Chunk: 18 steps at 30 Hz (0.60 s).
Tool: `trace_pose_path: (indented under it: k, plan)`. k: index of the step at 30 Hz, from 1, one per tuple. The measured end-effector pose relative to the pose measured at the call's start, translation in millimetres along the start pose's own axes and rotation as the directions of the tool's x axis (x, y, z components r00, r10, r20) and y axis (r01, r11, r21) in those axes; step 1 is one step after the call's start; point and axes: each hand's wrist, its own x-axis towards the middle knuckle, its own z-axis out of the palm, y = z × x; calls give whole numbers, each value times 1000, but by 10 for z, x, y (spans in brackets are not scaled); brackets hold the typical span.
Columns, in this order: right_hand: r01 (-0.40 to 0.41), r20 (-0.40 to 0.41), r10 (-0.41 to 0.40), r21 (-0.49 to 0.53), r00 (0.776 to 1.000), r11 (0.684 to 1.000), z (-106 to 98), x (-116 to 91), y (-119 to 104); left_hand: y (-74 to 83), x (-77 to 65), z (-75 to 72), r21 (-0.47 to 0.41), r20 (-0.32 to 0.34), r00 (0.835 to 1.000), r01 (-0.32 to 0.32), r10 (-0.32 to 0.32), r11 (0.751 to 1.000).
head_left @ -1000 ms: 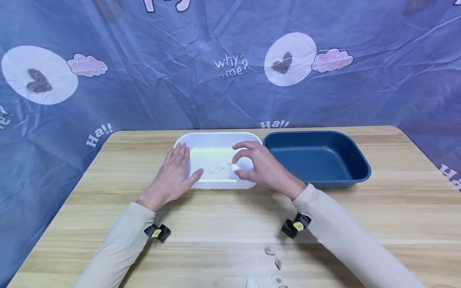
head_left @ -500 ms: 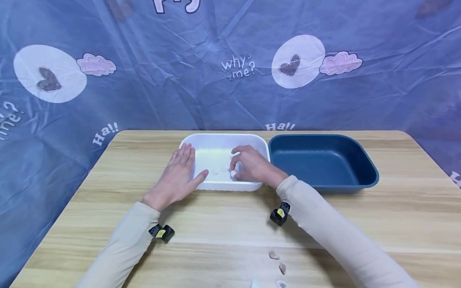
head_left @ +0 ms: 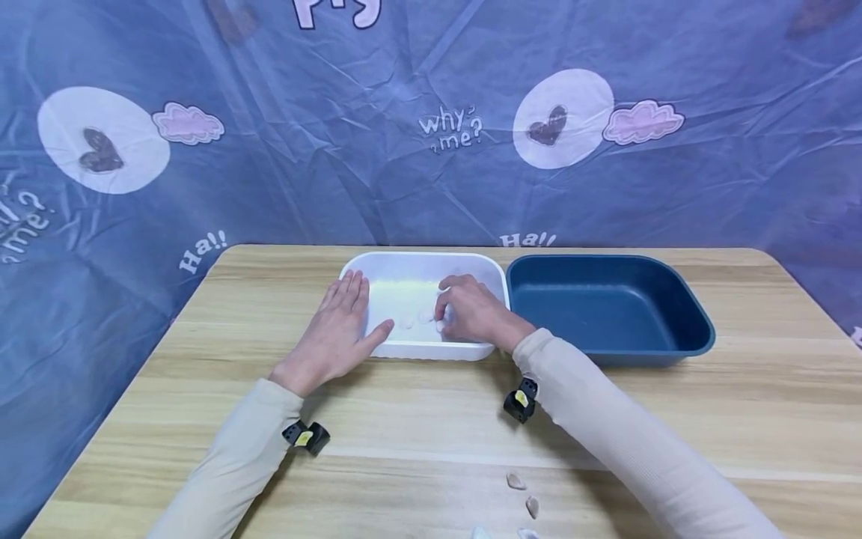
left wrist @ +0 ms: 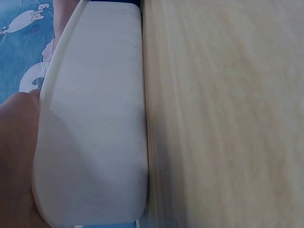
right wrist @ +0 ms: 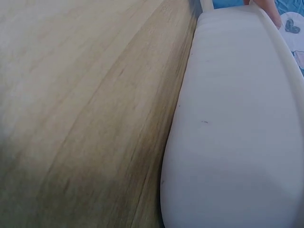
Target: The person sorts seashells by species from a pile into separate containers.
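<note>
In the head view a white tray (head_left: 417,349) stands on the wooden table. My left hand (head_left: 330,329) lies over its left front corner, fingers extended and thumb spread along the front rim. My right hand (head_left: 474,311) reaches down inside the tray at its right end, with curled fingers and thumb pinching a small white shell (head_left: 441,326) low near the floor. Other pale shells (head_left: 426,317) lie beside it, faint against the white. Both wrist views show mainly the outer wall of the tray (left wrist: 95,114); what the right fingers hold is hidden there.
A dark blue tray (head_left: 606,358) stands directly right of the white one. Several small shells (head_left: 515,480) lie in a line at the table's near edge, partly cut off. A blue printed cloth (head_left: 337,172) hangs behind the table.
My right hand has lowered into the white tray with the white shell, its fingers closing in nearer the floor. The left hand keeps its place. The whole head view has shifted slightly.
</note>
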Motion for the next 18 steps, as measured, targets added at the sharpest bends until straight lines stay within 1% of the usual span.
trace_pose_path:
  k: [8, 13, 18]
  plan:
    - [5, -23, -5, -2, 1000, 1000, 33, 19, -1, -6, -14, 15, -4, -1, 1000, 2, -2, 1000]
    - [-14, -21, 14, 6, 1000, 1000, 31, 22, -11, -12, -12, 20, -3, -4, 1000, 1, -1, 1000]
    - [-7, -37, 7, 7, 999, 1000, 30, 10, -16, -12, -8, 16, -4, -3, 1000, -1, 1, 1000]
